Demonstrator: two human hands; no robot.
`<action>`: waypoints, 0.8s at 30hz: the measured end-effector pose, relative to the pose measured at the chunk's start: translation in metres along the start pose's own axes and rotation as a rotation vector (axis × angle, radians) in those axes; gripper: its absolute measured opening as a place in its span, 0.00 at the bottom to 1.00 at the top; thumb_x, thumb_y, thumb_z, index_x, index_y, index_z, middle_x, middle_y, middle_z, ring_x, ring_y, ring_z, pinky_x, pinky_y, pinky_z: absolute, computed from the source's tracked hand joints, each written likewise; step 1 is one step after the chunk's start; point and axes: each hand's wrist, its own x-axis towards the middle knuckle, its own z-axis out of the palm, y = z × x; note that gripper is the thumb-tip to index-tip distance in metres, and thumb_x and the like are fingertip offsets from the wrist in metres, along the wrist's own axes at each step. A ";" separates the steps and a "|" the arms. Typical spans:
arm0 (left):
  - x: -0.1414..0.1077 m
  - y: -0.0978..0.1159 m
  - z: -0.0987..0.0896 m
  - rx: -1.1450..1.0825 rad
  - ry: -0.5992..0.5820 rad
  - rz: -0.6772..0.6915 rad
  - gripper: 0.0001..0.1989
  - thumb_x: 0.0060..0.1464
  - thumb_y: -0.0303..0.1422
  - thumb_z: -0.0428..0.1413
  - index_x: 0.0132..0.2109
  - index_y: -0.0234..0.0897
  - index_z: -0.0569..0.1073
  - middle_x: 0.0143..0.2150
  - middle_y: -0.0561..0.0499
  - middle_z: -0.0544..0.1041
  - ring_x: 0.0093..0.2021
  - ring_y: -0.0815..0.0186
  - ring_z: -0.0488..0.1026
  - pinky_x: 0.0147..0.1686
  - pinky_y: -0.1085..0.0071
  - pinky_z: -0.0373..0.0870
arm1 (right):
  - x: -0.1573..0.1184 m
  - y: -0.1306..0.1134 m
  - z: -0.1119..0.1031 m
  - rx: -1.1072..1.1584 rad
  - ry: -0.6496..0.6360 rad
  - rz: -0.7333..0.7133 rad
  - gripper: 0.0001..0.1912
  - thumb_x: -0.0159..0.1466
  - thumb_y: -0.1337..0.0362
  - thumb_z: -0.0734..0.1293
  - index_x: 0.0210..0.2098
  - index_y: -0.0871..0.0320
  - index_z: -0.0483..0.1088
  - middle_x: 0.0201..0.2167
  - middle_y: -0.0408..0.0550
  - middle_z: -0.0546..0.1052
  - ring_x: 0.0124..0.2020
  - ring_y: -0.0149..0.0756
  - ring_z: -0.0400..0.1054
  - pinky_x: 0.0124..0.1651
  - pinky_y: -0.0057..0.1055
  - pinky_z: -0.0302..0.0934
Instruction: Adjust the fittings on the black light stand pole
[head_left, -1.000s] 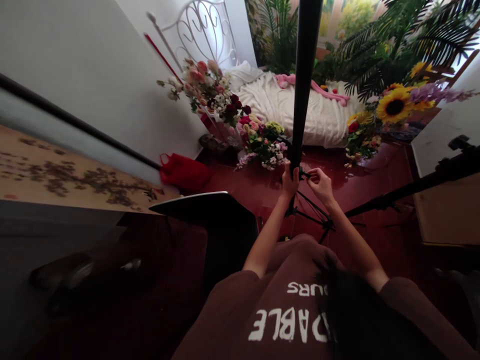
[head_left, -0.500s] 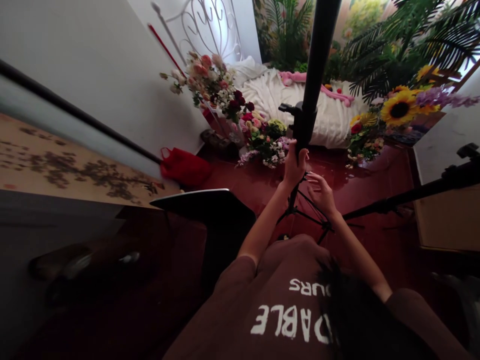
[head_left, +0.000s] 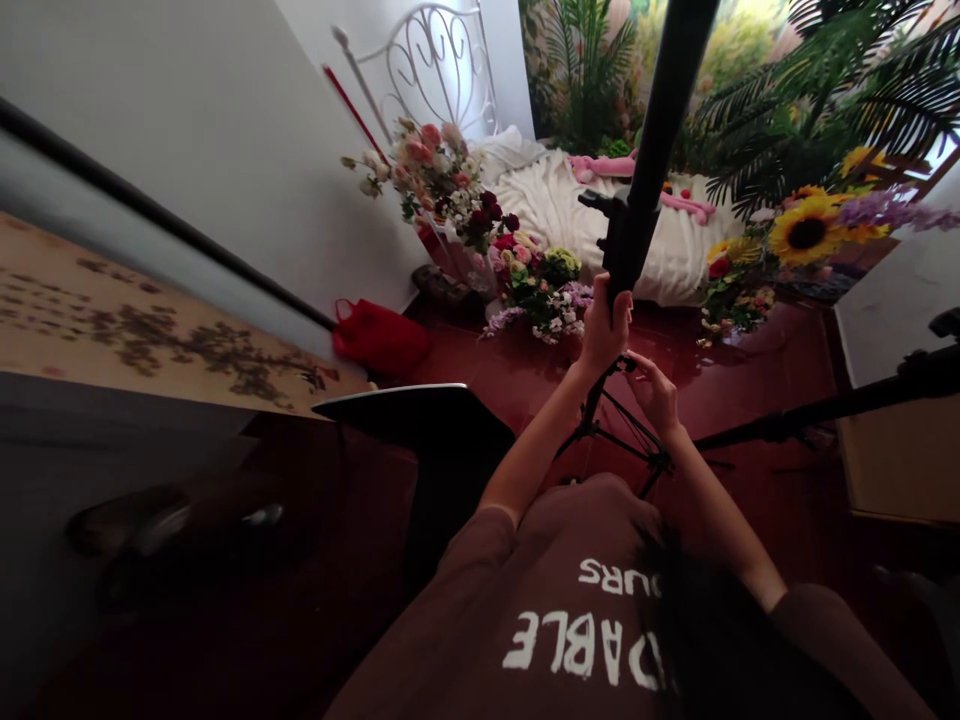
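Observation:
A black light stand (head_left: 651, 160) rises in front of me, tilted, its thick upper pole leaning up and to the right. My left hand (head_left: 606, 325) is wrapped round the pole just below a collar (head_left: 624, 230) with a clamp lever. Lower down, my right hand (head_left: 656, 395) has its fingertips on a small black knob (head_left: 624, 364) at the pole's side, thumb and fingers drawn together. Beneath my hands the stand's legs (head_left: 630, 425) spread over the floor.
Artificial flowers (head_left: 442, 180) and a white-draped bed (head_left: 532, 195) are ahead; sunflowers (head_left: 806, 235) stand right. Another black stand (head_left: 825, 410) slants in from the right. A dark panel (head_left: 420, 420), a red bag (head_left: 379, 335) and a hanging scroll (head_left: 172, 325) lie left.
My right hand has moved in to the knob and its fingers have closed there. My left hand keeps its grip on the pole. The whole view has shifted slightly.

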 end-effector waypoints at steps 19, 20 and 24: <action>-0.005 -0.023 0.009 0.039 0.073 -0.031 0.23 0.65 0.51 0.44 0.53 0.39 0.67 0.23 0.58 0.68 0.20 0.74 0.65 0.25 0.75 0.60 | 0.028 -0.010 -0.005 -0.204 -0.013 -0.077 0.14 0.58 0.49 0.72 0.26 0.52 0.73 0.26 0.45 0.77 0.28 0.35 0.71 0.37 0.28 0.64; -0.004 -0.021 0.008 0.028 0.060 -0.032 0.23 0.65 0.51 0.43 0.53 0.39 0.67 0.23 0.59 0.68 0.20 0.75 0.65 0.25 0.75 0.60 | 0.029 -0.011 -0.003 -0.188 -0.029 -0.062 0.16 0.60 0.48 0.71 0.24 0.52 0.72 0.23 0.44 0.76 0.26 0.34 0.70 0.35 0.28 0.63; -0.001 -0.011 0.004 -0.043 -0.003 -0.041 0.23 0.64 0.53 0.42 0.51 0.41 0.68 0.23 0.59 0.67 0.20 0.76 0.64 0.24 0.75 0.60 | 0.032 -0.014 0.004 0.045 -0.087 0.100 0.25 0.62 0.42 0.66 0.19 0.54 0.67 0.12 0.40 0.68 0.15 0.30 0.63 0.22 0.27 0.56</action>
